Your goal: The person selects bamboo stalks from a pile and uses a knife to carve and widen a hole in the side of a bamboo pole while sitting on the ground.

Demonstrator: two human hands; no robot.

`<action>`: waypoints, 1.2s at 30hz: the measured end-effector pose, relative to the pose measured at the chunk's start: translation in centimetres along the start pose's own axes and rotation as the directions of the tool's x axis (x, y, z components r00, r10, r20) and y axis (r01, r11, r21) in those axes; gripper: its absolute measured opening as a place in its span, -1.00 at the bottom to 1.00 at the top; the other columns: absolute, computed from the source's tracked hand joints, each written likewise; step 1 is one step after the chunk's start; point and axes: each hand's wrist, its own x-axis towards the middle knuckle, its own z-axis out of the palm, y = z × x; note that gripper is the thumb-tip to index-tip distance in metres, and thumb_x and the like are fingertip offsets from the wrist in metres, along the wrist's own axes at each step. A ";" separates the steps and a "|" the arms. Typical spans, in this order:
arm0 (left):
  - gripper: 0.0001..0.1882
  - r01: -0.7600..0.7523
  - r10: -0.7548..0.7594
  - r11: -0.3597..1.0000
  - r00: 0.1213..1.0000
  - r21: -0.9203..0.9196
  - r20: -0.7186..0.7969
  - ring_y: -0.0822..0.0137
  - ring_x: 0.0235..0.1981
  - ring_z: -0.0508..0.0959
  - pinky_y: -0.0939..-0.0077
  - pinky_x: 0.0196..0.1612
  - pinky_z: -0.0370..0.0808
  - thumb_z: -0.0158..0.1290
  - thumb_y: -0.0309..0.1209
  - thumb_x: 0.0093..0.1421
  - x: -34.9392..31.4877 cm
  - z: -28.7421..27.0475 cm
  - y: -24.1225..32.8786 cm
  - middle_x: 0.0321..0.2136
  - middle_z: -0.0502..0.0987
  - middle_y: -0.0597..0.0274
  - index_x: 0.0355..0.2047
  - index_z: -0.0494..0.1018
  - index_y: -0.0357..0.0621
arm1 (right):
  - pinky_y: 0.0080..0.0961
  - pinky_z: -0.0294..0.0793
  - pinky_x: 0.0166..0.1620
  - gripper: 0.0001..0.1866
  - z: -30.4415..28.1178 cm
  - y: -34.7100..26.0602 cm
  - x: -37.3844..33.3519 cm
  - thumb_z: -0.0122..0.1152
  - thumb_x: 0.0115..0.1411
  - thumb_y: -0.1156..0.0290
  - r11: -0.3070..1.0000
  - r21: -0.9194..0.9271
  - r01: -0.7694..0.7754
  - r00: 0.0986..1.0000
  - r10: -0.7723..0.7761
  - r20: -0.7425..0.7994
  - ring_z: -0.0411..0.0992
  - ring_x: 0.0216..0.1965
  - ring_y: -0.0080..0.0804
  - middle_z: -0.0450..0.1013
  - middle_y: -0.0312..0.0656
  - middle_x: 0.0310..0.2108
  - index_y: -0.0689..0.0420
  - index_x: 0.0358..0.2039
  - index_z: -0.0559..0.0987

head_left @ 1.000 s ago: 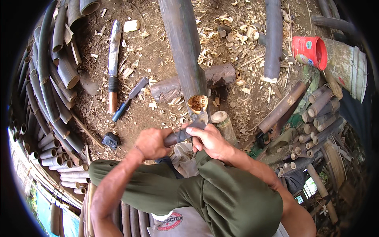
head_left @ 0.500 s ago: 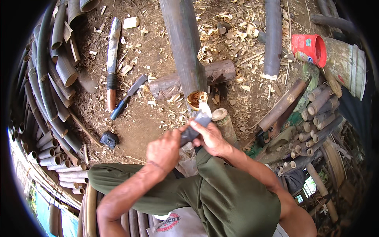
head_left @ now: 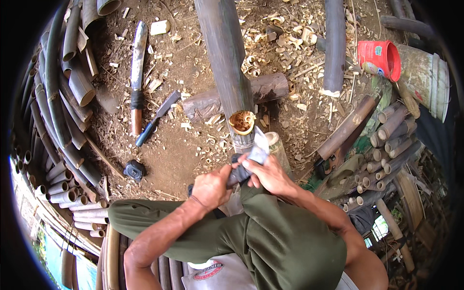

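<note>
Both my hands are closed around a knife with a dark grip and a pale, shiny blade. My left hand wraps the rear of the grip. My right hand grasps it further forward, with the thumb near the base of the blade. Just beyond them is the cut end of a thick dark bamboo pole, its hollow rough and yellowish inside. The blade tip lies beside the lower right of that opening; whether it touches cannot be told. The pole rests across a short brown log.
On the ground at left lie a machete, a chisel-like tool with a blue handle and a tape measure. Bamboo poles are piled at far left. A red bucket lies at right, among wood shavings and cut bamboo.
The knife and both hands have shifted to the right and slightly toward me. The blade has come away from the front of the opening, so the hollow shows more fully.
</note>
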 end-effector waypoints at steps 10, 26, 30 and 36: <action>-0.61 -0.005 -0.083 0.971 0.932 0.241 0.352 -0.04 -0.37 0.63 0.10 -0.24 0.56 0.16 -0.36 -0.06 2.1 -10.2 -0.4 -0.44 0.60 -0.06 -0.17 0.46 -0.13 | -0.47 0.54 -0.38 -0.71 1.6 -0.4 2.9 0.06 0.35 0.30 0.836 0.517 -0.183 0.970 0.068 0.233 0.33 -0.61 -0.63 0.45 -0.27 -0.33 0.21 -0.03 0.48; -0.27 0.191 -0.237 0.765 0.971 -0.615 0.006 -0.10 -0.32 0.64 0.24 -0.18 0.57 0.25 -0.26 -0.02 1.6 5.0 3.3 -0.39 0.60 -0.20 0.16 0.31 -0.26 | -0.08 0.52 -0.30 -0.64 1.0 0.8 1.5 -0.07 0.31 0.19 0.867 -0.480 0.130 0.934 -0.269 -0.233 0.55 -0.44 0.05 0.52 0.03 -0.56 0.28 -0.29 0.48; -0.60 0.260 -0.340 0.870 0.932 -0.419 -0.128 0.00 -0.42 0.65 0.23 -0.26 0.60 0.25 -0.19 -0.01 1.1 3.3 -3.1 -0.45 0.61 -0.07 -0.21 0.53 -0.15 | -0.23 0.52 -0.35 -0.71 4.0 0.1 4.6 -0.10 0.33 0.30 0.886 -0.408 0.220 0.965 -0.259 -0.044 0.55 -0.49 -0.12 0.51 0.08 -0.48 0.30 -0.27 0.45; -0.82 0.070 -0.082 0.861 0.997 0.504 0.001 0.15 -0.49 0.65 0.25 -0.37 0.58 0.19 -0.24 0.01 4.2 -13.6 1.1 -0.54 0.61 0.08 -0.45 0.58 -0.05 | -0.41 0.61 -0.12 -0.70 4.7 -2.3 5.3 0.07 0.35 0.31 0.625 0.776 0.078 0.961 -0.253 0.107 0.47 -0.09 -0.33 0.45 -0.04 -0.03 0.20 -0.02 0.36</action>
